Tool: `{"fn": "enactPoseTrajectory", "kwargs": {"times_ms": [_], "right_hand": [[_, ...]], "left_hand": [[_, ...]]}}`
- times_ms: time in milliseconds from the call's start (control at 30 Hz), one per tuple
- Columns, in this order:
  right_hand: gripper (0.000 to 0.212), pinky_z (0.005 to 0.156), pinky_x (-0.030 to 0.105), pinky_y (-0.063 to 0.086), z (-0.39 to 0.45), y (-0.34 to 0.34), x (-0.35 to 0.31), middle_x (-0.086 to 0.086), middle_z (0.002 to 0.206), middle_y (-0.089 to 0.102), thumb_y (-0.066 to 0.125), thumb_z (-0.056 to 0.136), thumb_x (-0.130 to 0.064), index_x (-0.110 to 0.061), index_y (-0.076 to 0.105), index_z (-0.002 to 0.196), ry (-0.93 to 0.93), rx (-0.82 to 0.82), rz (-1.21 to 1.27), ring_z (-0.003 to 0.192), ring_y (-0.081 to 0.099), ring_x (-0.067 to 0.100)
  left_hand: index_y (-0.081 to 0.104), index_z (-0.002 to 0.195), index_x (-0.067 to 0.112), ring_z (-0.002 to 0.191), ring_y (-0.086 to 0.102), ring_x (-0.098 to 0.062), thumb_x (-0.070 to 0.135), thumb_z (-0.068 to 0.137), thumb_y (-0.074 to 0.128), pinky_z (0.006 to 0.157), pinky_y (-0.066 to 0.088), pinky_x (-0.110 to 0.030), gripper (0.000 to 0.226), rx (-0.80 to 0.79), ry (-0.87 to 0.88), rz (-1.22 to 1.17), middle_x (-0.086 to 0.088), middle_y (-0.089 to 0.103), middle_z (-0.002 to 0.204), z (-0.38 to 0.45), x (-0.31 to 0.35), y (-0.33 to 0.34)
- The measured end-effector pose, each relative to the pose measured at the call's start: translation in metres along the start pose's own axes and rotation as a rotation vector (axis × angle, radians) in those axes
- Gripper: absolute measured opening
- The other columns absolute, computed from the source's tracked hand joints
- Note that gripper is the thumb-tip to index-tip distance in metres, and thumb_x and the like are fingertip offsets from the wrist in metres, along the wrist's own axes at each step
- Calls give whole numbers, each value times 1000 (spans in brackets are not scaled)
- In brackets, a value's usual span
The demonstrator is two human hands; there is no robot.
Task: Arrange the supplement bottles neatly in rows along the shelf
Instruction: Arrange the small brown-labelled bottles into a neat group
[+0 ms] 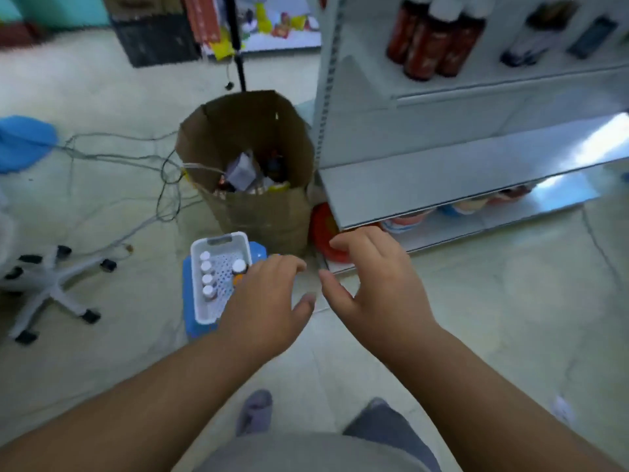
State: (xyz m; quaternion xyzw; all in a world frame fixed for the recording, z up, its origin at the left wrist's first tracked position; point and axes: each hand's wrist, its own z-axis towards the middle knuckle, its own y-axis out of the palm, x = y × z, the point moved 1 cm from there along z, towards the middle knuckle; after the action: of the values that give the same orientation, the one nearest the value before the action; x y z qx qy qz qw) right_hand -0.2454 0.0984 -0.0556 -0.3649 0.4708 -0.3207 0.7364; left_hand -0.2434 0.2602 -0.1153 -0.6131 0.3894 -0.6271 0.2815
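Your left hand [269, 301] hangs over the right edge of the white basket [218, 241], fingers loosely spread, gripping nothing. Your right hand [377, 284] is likewise relaxed, near the metal shelf [459, 178]. The basket sits on a blue stool [190, 301]; four white-capped bottles [207, 274] line its left side. A brown paper bag [265, 212] stands just behind.

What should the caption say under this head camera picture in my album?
Two empty hands, left hand and right hand, reach toward a white basket of small bottles beside a shelf.
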Motion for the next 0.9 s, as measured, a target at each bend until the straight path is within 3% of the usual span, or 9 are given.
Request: {"fn": "enactPoseTrajectory", "kwargs": {"times_ms": [133, 267, 467, 533, 667, 800, 900], "right_hand": [[36, 86, 29, 46, -32, -100, 80, -6, 109, 58, 61, 84, -40, -21, 60, 115, 147, 213, -46, 102, 52, 12], [41, 85, 17, 35, -71, -199, 184, -6, 114, 52, 66, 82, -40, -23, 58, 119, 307, 310, -146, 105, 48, 10], [41, 83, 24, 39, -92, -333, 316, -8, 114, 51, 67, 82, -41, -26, 57, 118, 423, 343, -191, 101, 52, 11], [41, 82, 22, 37, -80, -359, 361, -9, 113, 53, 68, 81, -40, -26, 57, 118, 421, 362, -196, 100, 52, 11], [41, 82, 26, 44, -38, -391, 460, -7, 114, 54, 69, 81, -39, -25, 56, 118, 420, 387, -167, 99, 54, 14], [42, 78, 18, 34, 10, -434, 558, -12, 114, 51, 68, 83, -41, -29, 54, 120, 452, 372, -232, 101, 51, 8], [42, 81, 18, 35, 40, -482, 622, -17, 115, 49, 66, 84, -44, -32, 52, 122, 491, 355, -236, 106, 50, 6]], "left_hand": [[56, 121, 29, 105, 54, -13, 53, 85, 56, 91, 48, -36, 43, -59, 227, 62, 10, 58, 113, 37, 109, 40], [56, 123, 28, 105, 55, -12, 51, 89, 58, 91, 49, -36, 42, -126, 376, 43, 10, 59, 115, 83, 246, 115], [57, 125, 31, 110, 55, -13, 48, 89, 53, 92, 44, -32, 40, -175, 511, -36, 12, 61, 118, 135, 439, 185], [57, 125, 32, 111, 55, -11, 48, 90, 57, 93, 44, -33, 38, -140, 548, -37, 14, 60, 120, 163, 480, 199], [55, 125, 32, 113, 53, -12, 49, 90, 59, 95, 44, -33, 39, -112, 557, 2, 14, 59, 121, 243, 540, 238], [55, 123, 33, 110, 52, -12, 49, 89, 58, 93, 44, -33, 37, -125, 588, 1, 15, 57, 117, 338, 609, 281], [54, 125, 34, 112, 51, -11, 50, 90, 57, 93, 42, -29, 39, -146, 603, 9, 16, 56, 119, 400, 672, 302]]}}
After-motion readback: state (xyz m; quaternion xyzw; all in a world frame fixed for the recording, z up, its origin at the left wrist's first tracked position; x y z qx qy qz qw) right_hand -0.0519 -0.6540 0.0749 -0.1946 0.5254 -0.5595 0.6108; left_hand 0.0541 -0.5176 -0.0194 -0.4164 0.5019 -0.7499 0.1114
